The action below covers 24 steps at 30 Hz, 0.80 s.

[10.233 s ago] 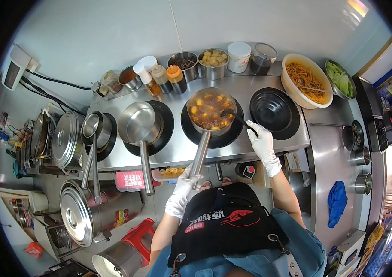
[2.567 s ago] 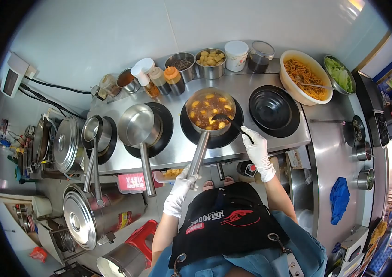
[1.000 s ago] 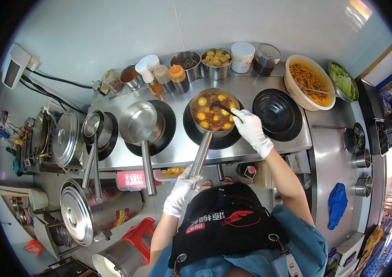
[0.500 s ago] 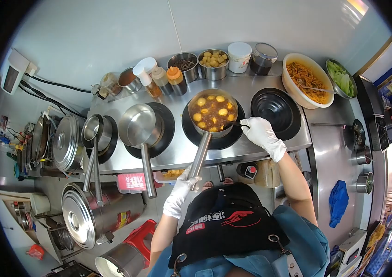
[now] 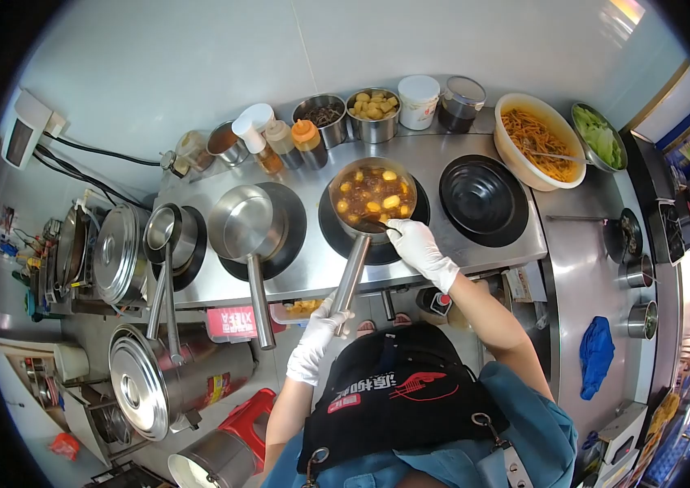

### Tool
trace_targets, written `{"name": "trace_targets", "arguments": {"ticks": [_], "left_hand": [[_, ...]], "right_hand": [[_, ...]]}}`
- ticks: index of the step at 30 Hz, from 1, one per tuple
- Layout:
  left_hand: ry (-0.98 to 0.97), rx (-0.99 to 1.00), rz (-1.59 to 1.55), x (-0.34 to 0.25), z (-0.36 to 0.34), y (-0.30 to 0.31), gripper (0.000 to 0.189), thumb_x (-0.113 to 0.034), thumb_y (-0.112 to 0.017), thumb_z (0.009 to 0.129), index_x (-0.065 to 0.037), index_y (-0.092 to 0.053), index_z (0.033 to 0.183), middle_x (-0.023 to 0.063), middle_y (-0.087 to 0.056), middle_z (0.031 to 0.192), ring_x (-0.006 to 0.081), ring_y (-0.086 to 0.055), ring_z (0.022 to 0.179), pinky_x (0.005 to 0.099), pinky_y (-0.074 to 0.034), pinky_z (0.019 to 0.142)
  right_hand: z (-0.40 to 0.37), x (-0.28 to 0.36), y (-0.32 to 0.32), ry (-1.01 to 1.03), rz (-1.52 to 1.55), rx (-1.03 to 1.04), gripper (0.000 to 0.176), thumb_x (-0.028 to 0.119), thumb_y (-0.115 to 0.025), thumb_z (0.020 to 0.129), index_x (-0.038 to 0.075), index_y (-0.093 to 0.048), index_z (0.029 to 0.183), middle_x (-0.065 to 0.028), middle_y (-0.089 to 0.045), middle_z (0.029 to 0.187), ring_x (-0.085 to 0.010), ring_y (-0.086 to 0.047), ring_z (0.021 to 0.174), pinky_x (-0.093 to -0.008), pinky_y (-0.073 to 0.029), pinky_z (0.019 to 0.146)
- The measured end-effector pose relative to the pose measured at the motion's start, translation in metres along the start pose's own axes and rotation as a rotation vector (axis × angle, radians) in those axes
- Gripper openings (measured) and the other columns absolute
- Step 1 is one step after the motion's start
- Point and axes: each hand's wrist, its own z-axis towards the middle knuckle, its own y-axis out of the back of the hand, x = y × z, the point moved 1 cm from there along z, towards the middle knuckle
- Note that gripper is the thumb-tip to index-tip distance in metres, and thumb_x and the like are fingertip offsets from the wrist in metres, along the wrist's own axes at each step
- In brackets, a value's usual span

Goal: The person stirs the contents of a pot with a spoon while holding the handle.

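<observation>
Left hand (image 5: 324, 321), white glove, clenched round the far end of the pan handle (image 5: 351, 272), out past the counter (image 5: 312, 262) edge. Pan (image 5: 332, 199) sits on the second burner from the right, handle pointing back at me. It's full of brown broth with yellow chunks (image 5: 391, 201). Right hand (image 5: 415, 246), also gloved, is at the near rim, fingers closed on a dark spoon (image 5: 377, 227) with its tip dipped in at the edge. Empty steel pan (image 5: 245, 218) on the next burner left. Bare black burner (image 5: 483, 199) to the right, and the bowl of orange noodles (image 5: 538, 142) beyond that.
</observation>
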Motion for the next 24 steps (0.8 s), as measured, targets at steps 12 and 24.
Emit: {"name": "trace_targets", "arguments": {"ticks": [12, 24], "left_hand": [[-0.01, 0.0, -0.029, 0.005, 0.002, 0.002, 0.059, -0.005, -0.056, 0.086, -0.009, -0.037, 0.142, 0.0073, -0.065, 0.091, 0.0102, -0.055, 0.057, 0.0233, -0.047, 0.051], [-0.011, -0.001, -0.026, 0.009, 0.005, 0.003, 0.058, -0.005, -0.057, 0.086, -0.009, -0.04, 0.14, 0.006, -0.065, 0.089, 0.0097, -0.055, 0.056, 0.0229, -0.047, 0.05]], "right_hand": [[0.019, -0.01, -0.037, 0.086, 0.149, -0.311, 0.026, 0.02, -0.057, 0.086, 0.004, -0.067, 0.104, -0.0163, -0.066, 0.099, -0.0318, -0.064, 0.09, -0.0389, -0.051, 0.081], [0.001, -0.006, 0.081, 0.109, -0.147, -0.182, 0.023, 0.014, -0.061, 0.08, 0.007, -0.069, 0.101, -0.0147, -0.067, 0.092, -0.0315, -0.064, 0.084, -0.0383, -0.052, 0.075]]}}
